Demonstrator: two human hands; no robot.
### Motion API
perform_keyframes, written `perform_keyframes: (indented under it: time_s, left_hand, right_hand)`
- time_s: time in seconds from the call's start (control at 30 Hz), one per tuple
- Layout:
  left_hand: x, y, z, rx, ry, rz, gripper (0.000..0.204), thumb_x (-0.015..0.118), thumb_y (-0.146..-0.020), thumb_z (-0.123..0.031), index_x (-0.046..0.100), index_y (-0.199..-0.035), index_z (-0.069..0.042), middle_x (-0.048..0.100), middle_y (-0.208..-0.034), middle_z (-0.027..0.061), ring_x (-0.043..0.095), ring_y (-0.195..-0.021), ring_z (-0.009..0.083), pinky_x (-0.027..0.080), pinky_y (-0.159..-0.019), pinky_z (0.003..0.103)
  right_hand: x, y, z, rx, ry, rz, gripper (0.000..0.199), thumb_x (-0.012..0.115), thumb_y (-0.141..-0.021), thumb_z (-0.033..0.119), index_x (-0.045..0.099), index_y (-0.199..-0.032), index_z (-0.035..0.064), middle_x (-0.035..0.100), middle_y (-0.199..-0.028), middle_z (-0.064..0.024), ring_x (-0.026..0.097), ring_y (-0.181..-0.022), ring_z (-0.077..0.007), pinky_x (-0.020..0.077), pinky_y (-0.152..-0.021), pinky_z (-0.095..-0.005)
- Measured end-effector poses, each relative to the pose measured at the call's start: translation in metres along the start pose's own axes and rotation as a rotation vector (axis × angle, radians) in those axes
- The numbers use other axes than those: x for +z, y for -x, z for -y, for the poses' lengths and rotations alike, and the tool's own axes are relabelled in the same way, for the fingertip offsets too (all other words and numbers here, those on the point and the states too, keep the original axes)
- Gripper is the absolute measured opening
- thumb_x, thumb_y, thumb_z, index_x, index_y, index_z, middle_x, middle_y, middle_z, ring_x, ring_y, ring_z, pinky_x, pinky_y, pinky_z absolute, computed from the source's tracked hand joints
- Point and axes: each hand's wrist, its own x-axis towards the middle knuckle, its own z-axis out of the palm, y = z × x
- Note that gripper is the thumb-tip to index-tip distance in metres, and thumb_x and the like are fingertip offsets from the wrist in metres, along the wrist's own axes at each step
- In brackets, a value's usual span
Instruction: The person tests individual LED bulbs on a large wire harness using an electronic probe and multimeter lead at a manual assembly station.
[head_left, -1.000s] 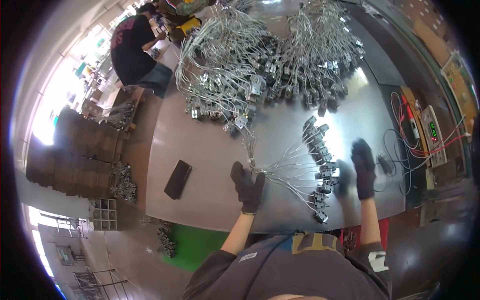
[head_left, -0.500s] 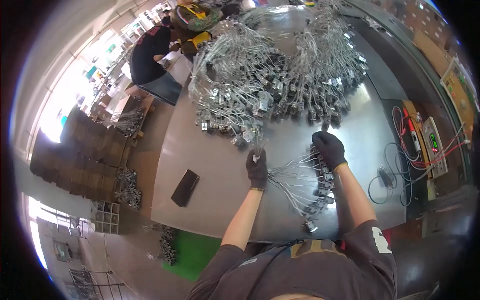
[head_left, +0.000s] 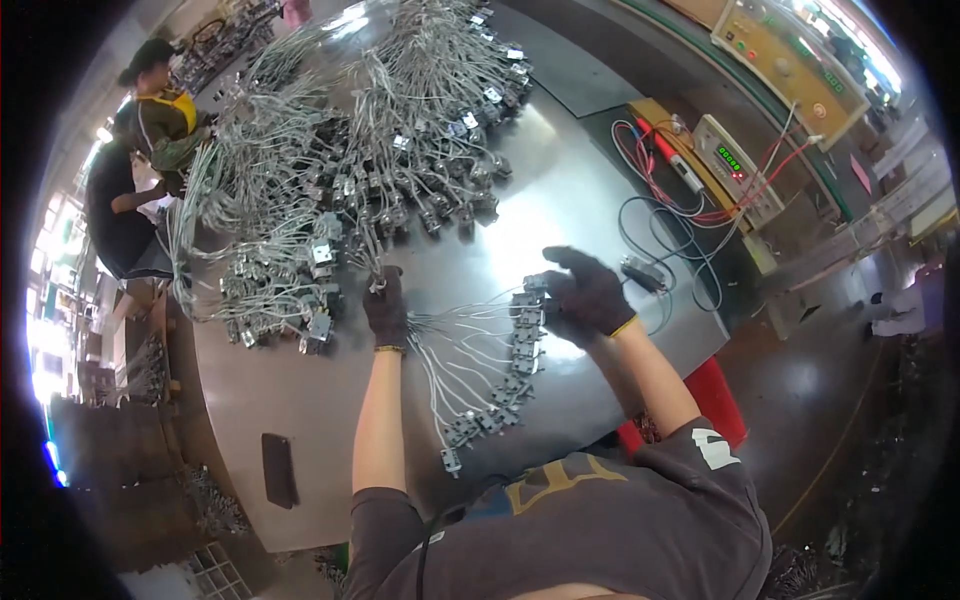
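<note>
My left hand (head_left: pixel 386 308), in a dark glove, is closed around a bundle of thin grey wires (head_left: pixel 425 322). From that fist the wires fan out to a curved row of small grey metal-and-plastic connectors (head_left: pixel 525 335) lying on the table. My right hand (head_left: pixel 595 295), gloved too, is beside the upper end of this row with its fingers apart. Its lower fingers are partly hidden behind the hand. Beyond my left hand lies a large heap of similar wired connectors (head_left: pixel 340 170).
The metal table (head_left: pixel 300 400) holds a dark phone (head_left: pixel 279 470) at its left. To the right are a meter with a lit display (head_left: pixel 735 165), a red probe (head_left: pixel 660 140), looped cables (head_left: pixel 680 255) and a yellowish instrument box (head_left: pixel 790 65). Two people (head_left: pixel 130 190) stand at the far left.
My view has turned, so the table and heap sit further left. My right hand has opened and come away from the connector row, which is more spread along its curve. My left hand keeps its grip.
</note>
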Motion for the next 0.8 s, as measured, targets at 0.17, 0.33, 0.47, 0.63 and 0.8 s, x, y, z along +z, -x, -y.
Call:
perform_keyframes:
  time_s: [0.17, 0.33, 0.47, 0.63, 0.8]
  left_hand:
    - [0.017, -0.009, -0.027, -0.313, 0.134, 0.114, 0.027, 0.069, -0.101, -0.035, 0.070, -0.094, -0.009, 0.057, -0.063, -0.0030, 0.053, -0.052, 0.0084, 0.040, -0.048, 0.029]
    - [0.017, -0.005, -0.017, -0.333, -0.004, -0.022, 0.031, 0.065, -0.104, -0.036, 0.070, -0.098, -0.006, 0.056, -0.060, -0.0023, 0.051, -0.053, 0.0087, 0.037, -0.049, 0.029]
    - [0.019, -0.004, -0.023, -0.297, 0.012, -0.068, 0.029, 0.068, -0.100, -0.037, 0.068, -0.088, -0.010, 0.056, -0.061, -0.0031, 0.049, -0.052, 0.0067, 0.036, -0.049, 0.029]
    - [0.020, -0.004, -0.025, -0.275, 0.023, -0.065, 0.031, 0.068, -0.101, -0.037, 0.068, -0.087, -0.010, 0.056, -0.061, -0.0033, 0.049, -0.053, 0.0068, 0.037, -0.049, 0.029]
    - [0.028, -0.006, -0.031, -0.289, 0.042, -0.038, 0.029, 0.069, -0.102, -0.035, 0.067, -0.087, -0.010, 0.055, -0.061, -0.0034, 0.050, -0.053, 0.0068, 0.038, -0.050, 0.029]
  right_hand:
    - [-0.058, -0.032, -0.177, 0.339, 0.210, -0.395, 0.032, 0.064, -0.102, 0.032, 0.072, -0.124, 0.0105, 0.076, -0.114, -0.0167, 0.072, -0.108, -0.0351, 0.0570, -0.089, -0.0431]
    - [-0.105, -0.078, -0.261, 0.757, 0.220, -0.208, 0.047, 0.060, -0.099, 0.047, 0.071, -0.124, 0.0089, 0.073, -0.124, -0.0222, 0.068, -0.117, -0.0414, 0.0523, -0.100, -0.0486]
    - [-0.102, -0.110, -0.286, 1.012, 0.406, 0.199, 0.068, 0.045, -0.100, 0.061, 0.068, -0.135, 0.0074, 0.068, -0.131, -0.0285, 0.066, -0.125, -0.0433, 0.0498, -0.107, -0.0496]
    - [-0.077, -0.129, -0.291, 0.988, 0.541, 0.219, 0.062, 0.045, -0.100, 0.058, 0.073, -0.128, 0.0110, 0.069, -0.134, -0.0234, 0.067, -0.125, -0.0413, 0.0519, -0.104, -0.0504]
    - [-0.124, -0.145, -0.284, 0.637, 0.630, -0.066, 0.053, 0.051, -0.101, 0.055, 0.073, -0.122, 0.0115, 0.072, -0.126, -0.0217, 0.071, -0.112, -0.0410, 0.0554, -0.095, -0.0503]
